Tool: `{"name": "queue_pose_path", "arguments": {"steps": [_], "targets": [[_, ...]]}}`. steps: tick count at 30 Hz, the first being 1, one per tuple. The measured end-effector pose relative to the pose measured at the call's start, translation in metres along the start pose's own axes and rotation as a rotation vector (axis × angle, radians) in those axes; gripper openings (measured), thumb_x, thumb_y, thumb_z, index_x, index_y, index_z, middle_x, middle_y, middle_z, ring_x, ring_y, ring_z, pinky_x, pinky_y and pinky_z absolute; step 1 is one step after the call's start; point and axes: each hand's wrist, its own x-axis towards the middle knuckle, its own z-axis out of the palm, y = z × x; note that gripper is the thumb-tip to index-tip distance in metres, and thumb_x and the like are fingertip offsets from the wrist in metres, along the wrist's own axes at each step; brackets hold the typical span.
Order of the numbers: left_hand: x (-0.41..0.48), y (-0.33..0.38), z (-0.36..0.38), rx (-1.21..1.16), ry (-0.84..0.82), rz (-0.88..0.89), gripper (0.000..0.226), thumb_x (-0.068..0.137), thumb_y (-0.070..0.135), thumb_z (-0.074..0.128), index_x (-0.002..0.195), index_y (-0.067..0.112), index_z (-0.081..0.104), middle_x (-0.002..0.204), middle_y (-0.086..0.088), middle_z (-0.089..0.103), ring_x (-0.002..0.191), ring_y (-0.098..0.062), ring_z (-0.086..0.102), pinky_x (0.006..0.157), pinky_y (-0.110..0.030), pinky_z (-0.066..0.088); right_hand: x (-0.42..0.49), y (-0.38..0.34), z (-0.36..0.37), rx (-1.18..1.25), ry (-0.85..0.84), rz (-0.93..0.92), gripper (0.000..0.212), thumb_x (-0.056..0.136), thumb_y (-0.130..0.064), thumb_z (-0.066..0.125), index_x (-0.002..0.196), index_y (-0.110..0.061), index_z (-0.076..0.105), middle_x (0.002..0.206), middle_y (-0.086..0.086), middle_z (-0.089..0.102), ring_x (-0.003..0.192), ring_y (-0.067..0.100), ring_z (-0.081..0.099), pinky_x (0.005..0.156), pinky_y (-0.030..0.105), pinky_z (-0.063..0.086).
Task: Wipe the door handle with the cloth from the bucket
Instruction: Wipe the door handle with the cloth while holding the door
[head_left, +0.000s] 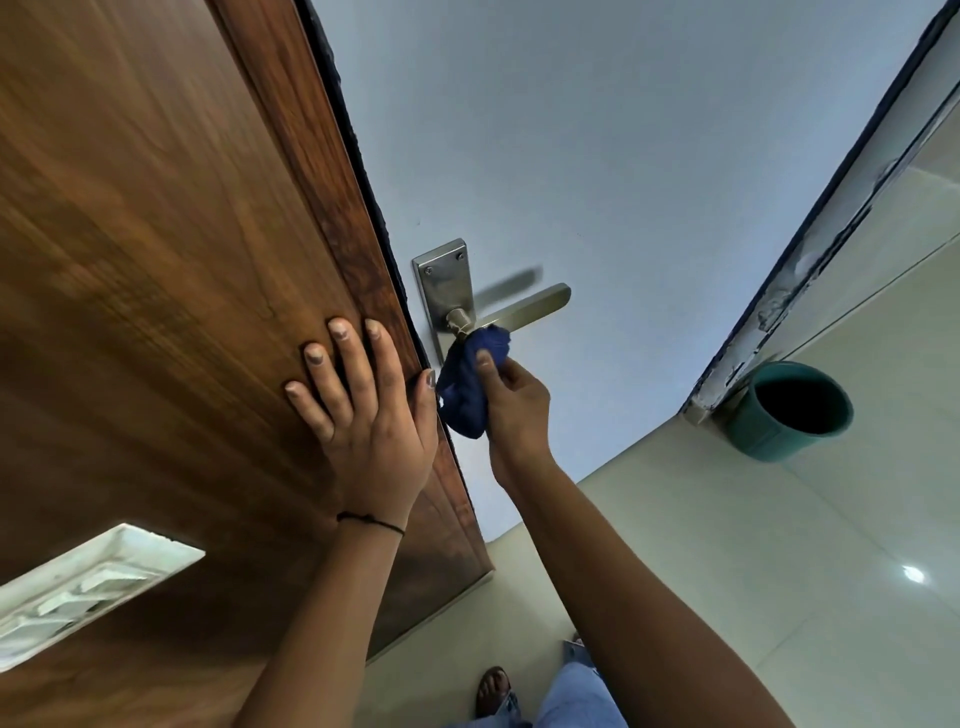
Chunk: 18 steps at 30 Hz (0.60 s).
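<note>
A brass lever door handle (524, 307) juts from a steel plate (444, 283) on the pale blue door face. My right hand (511, 402) is shut on a bunched dark blue cloth (470, 382), whose top presses against the handle's neck just under the lever. My left hand (361, 410) lies flat, fingers spread, on the brown wooden panel (156, 249), its thumb hooked over the door's edge. The green bucket (792, 410) stands on the floor to the right, by the door frame.
The weathered door frame (810, 270) runs diagonally at the right. Cream floor tiles (727, 571) spread below. A white vent panel (88, 587) is set into the wood at lower left. My sandalled foot (493, 691) shows at the bottom.
</note>
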Motion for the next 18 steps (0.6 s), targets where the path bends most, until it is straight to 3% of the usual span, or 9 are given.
{"name": "queue_pose_path", "arguments": {"steps": [5,8,10,12,13,15,16,18], "targets": [[-0.001,0.0,-0.001,0.011,-0.006,-0.006,0.078,0.096,0.042,0.045,0.15,0.011,-0.002,0.157,-0.006,-0.025,0.144,-0.024,-0.024,0.117,-0.044,-0.012,-0.005,0.004,0.0,-0.222,0.03,-0.12,0.028,0.09,-0.021,0.062,0.116,-0.009,0.064,0.114,0.009,0.071,0.097,0.019,0.068,0.093,0.037,0.056],[-0.001,0.0,0.0,0.013,-0.003,-0.003,0.079,0.095,0.041,0.046,0.151,0.011,-0.001,0.157,-0.007,-0.024,0.144,-0.025,-0.023,0.117,-0.044,-0.012,-0.007,0.003,-0.004,-0.337,0.036,-0.2,0.033,0.089,-0.018,0.063,0.121,-0.01,0.062,0.114,0.003,0.069,0.096,0.01,0.064,0.094,0.027,0.054],[-0.001,0.0,0.001,0.018,-0.001,0.001,0.08,0.095,0.041,0.047,0.151,0.01,-0.001,0.157,-0.007,-0.024,0.144,-0.025,-0.023,0.117,-0.044,-0.012,-0.004,0.0,-0.012,-0.366,0.041,-0.233,0.031,0.09,-0.014,0.062,0.12,-0.008,0.061,0.092,-0.008,0.066,0.079,-0.003,0.066,0.071,0.005,0.052],[-0.001,0.0,0.001,0.018,0.002,-0.002,0.08,0.095,0.041,0.047,0.151,0.011,-0.001,0.157,-0.006,-0.024,0.144,-0.024,-0.023,0.117,-0.044,-0.012,0.003,-0.005,-0.023,-0.316,0.094,-0.235,0.028,0.091,-0.009,0.059,0.119,-0.005,0.06,0.076,-0.013,0.057,0.057,-0.018,0.06,0.047,-0.001,0.042],[-0.001,0.0,0.002,0.013,0.003,-0.004,0.08,0.095,0.041,0.048,0.151,0.011,-0.001,0.157,-0.006,-0.024,0.145,-0.024,-0.022,0.117,-0.044,-0.012,0.008,-0.009,-0.029,-0.273,0.159,-0.239,0.027,0.091,-0.01,0.059,0.117,-0.005,0.06,0.077,-0.01,0.059,0.057,-0.018,0.06,0.045,0.0,0.041],[-0.001,0.0,0.001,0.006,0.001,-0.005,0.08,0.095,0.041,0.048,0.151,0.011,-0.001,0.157,-0.006,-0.023,0.145,-0.024,-0.022,0.117,-0.044,-0.011,0.018,-0.017,-0.037,-0.179,0.305,-0.241,0.03,0.09,-0.016,0.061,0.119,-0.009,0.061,0.097,-0.001,0.066,0.084,-0.003,0.068,0.06,0.004,0.046],[-0.001,0.0,0.002,0.005,0.0,-0.004,0.08,0.095,0.041,0.048,0.151,0.011,-0.001,0.157,-0.006,-0.023,0.145,-0.024,-0.022,0.117,-0.044,-0.011,0.023,-0.017,-0.038,-0.149,0.356,-0.239,0.032,0.09,-0.019,0.062,0.121,-0.013,0.059,0.108,0.001,0.067,0.097,0.009,0.067,0.069,0.012,0.05],[-0.001,0.0,0.002,0.0,0.003,-0.005,0.081,0.094,0.042,0.049,0.151,0.011,0.0,0.157,-0.006,-0.023,0.145,-0.024,-0.022,0.117,-0.044,-0.011,0.023,-0.016,-0.035,-0.116,0.392,-0.255,0.035,0.089,-0.022,0.062,0.123,-0.018,0.055,0.118,0.001,0.063,0.102,0.019,0.063,0.079,0.03,0.057]]}}
